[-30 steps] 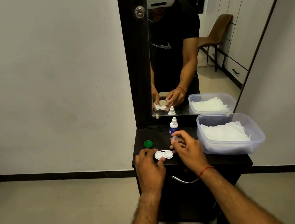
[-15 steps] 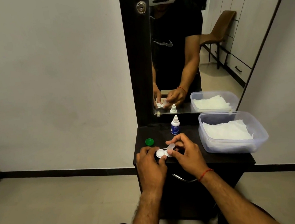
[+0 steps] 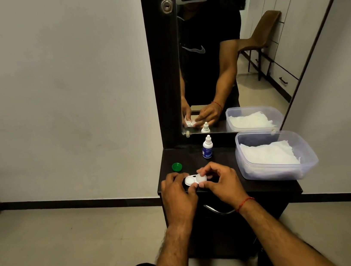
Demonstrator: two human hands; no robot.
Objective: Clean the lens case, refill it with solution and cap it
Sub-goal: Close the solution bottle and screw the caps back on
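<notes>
Pinching 1 white cap (image 3: 201,177) in the right hand (image 3: 219,180), tilted over the right well of the lens case (image 3: 189,179), lying crosswise on the dresser (image 3: 222,155), left end gripped by the left hand (image 3: 178,191).

**Counting what's on the desk**

Two hands: left hand (image 3: 178,192) and right hand (image 3: 221,181). Between them are one lens case (image 3: 189,180) and one white cap (image 3: 201,177). Just beyond the left hand sits one green cap (image 3: 176,166). Beyond the right hand is one dropper bottle (image 3: 207,150), and to its right one clear tub (image 3: 277,172) of tissues. One desk (image 3: 191,155).
</notes>
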